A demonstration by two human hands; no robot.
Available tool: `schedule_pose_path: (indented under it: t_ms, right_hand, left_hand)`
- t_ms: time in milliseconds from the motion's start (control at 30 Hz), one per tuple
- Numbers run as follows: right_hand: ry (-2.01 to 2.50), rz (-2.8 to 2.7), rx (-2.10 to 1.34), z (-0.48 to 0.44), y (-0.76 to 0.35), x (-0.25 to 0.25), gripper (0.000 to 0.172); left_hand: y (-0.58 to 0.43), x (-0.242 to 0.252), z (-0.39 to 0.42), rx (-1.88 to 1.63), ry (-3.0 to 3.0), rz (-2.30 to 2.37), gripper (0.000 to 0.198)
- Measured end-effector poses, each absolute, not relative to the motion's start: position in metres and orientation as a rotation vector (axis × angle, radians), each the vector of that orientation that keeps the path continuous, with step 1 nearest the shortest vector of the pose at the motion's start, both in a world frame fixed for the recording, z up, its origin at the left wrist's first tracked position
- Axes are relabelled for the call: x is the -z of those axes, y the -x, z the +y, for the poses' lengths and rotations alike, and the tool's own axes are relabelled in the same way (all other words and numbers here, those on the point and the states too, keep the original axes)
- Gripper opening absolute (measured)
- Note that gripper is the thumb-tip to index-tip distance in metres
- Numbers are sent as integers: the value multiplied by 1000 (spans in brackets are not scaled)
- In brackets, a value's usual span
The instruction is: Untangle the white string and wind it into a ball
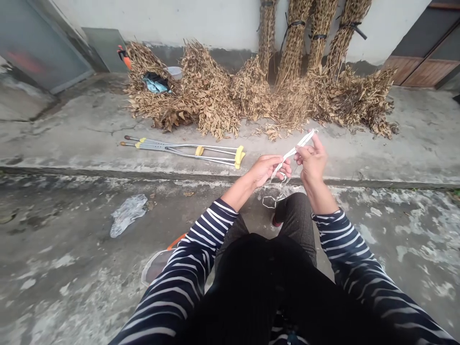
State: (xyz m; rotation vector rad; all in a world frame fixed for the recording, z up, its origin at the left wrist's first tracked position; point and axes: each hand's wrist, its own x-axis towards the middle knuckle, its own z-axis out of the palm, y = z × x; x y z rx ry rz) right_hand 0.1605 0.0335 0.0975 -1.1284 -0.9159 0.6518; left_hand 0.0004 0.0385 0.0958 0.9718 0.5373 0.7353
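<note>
A bundle of white cord (304, 140) stretches slantwise between my two hands, above my knees. My left hand (268, 168) pinches its lower part between thumb and fingers. Higher up and to the right, my right hand (312, 158) grips the bundle, with the index finger raised near its top end. A loose loop of the cord hangs below my left hand, in front of my trouser leg (300, 218). Exactly how the strands run inside the fingers is hidden.
A pair of crutches (179, 149) with yellow pads lies on the raised concrete ledge. Dried plant stalks (212, 96) are heaped along the wall, with tied upright bundles (294, 38) behind. A crumpled plastic bag (128, 215) lies on the lower ground at left.
</note>
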Motion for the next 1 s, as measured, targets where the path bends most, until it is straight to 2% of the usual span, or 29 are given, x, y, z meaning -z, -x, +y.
schedule_pose_path:
  t_ms: [300, 533, 800, 1000]
  right_hand:
    - [1132, -889, -758, 20, -151, -108, 66]
    - [1136, -742, -852, 19, -155, -95, 67]
    - [1100, -549, -995, 31, -165, -91, 48]
    - [1126, -602, -968, 40, -164, -87, 44]
  left_hand:
    - [1, -99, 33, -694, -1020, 738, 12]
    - [3, -88, 38, -662, -1112, 934, 19]
    - [21, -88, 39, -562, -1206, 781, 16]
    - [30, -88, 36, -541, -1261, 757, 15]
